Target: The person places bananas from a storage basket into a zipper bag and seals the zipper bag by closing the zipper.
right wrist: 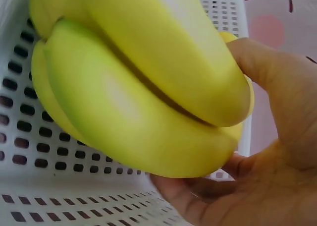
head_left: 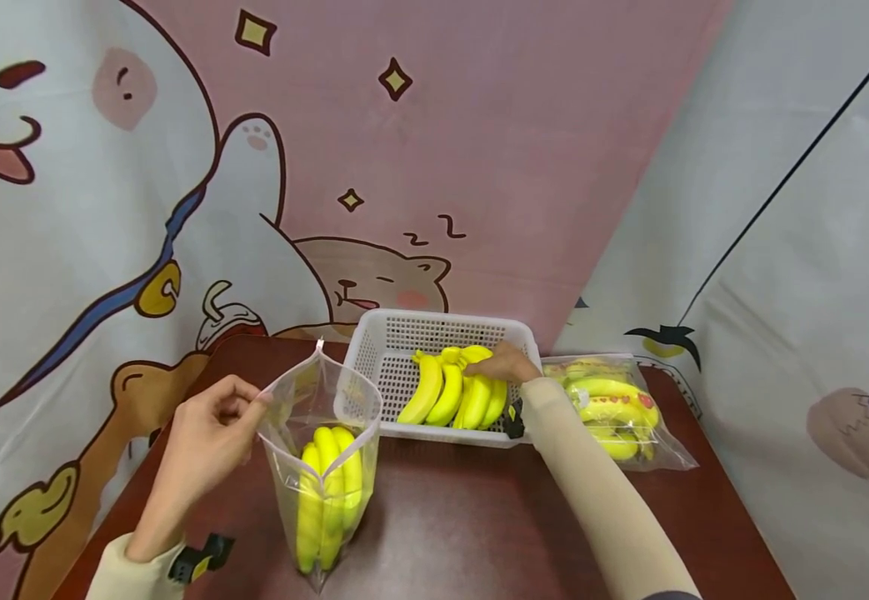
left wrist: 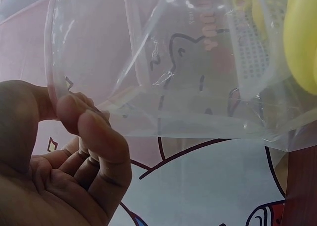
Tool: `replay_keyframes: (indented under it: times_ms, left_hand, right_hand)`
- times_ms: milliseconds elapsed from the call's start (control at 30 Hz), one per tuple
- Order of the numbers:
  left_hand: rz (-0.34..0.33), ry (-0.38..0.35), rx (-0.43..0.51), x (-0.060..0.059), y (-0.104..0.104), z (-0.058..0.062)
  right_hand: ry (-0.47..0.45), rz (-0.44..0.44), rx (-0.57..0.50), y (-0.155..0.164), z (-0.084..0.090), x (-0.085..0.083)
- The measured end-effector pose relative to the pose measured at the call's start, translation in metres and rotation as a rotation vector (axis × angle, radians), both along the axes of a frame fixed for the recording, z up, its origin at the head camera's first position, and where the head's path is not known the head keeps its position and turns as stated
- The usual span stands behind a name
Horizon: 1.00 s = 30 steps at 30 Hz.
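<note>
My left hand (head_left: 212,429) pinches the rim of a clear zip bag (head_left: 322,467), which stands open on the table with a bunch of yellow bananas (head_left: 329,492) inside. In the left wrist view my thumb and fingers (left wrist: 84,122) clamp the bag's edge (left wrist: 148,77). My right hand (head_left: 505,364) reaches into the white perforated basket (head_left: 382,350) and grips a bunch of bananas (head_left: 452,392) near its stem end. The right wrist view shows my fingers (right wrist: 267,151) curled round those bananas (right wrist: 143,92) above the basket floor (right wrist: 44,186).
A sealed clear bag of bananas (head_left: 614,408) lies to the right of the basket on the dark red table (head_left: 464,517). Cartoon-printed curtains (head_left: 179,167) hang close behind and at both sides. A black clip (head_left: 202,557) sits at my left wrist.
</note>
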<state>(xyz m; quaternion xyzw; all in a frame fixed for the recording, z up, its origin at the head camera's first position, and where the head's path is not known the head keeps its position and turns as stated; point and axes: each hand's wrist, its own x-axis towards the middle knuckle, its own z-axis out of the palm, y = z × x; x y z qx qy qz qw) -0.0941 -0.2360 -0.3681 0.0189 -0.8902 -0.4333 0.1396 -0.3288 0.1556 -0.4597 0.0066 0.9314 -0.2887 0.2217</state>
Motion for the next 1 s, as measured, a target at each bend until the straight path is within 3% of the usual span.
replay_keyframes:
  times_ms: [267, 400, 533, 767, 1000]
  left_hand:
    - [-0.012, 0.003, 0.007, 0.0, 0.0, -0.001]
    - [-0.018, 0.006, 0.014, -0.001, 0.001, -0.002]
    - [-0.025, 0.012, 0.021, -0.003, 0.002, -0.002]
    - [-0.024, 0.025, 0.014, -0.003, 0.003, -0.002]
    - [-0.022, 0.038, -0.002, -0.002, 0.002, -0.003]
  right_hand:
    - [-0.212, -0.032, -0.344, 0.014, -0.003, -0.001]
    - [-0.228, -0.024, -0.359, 0.02, -0.003, 0.0]
    - [-0.158, -0.018, -0.333, 0.023, -0.001, 0.003]
    - [0.074, 0.026, -0.168, 0.019, 0.005, 0.01]
    - [0.188, 0.059, -0.129, 0.013, 0.023, 0.017]
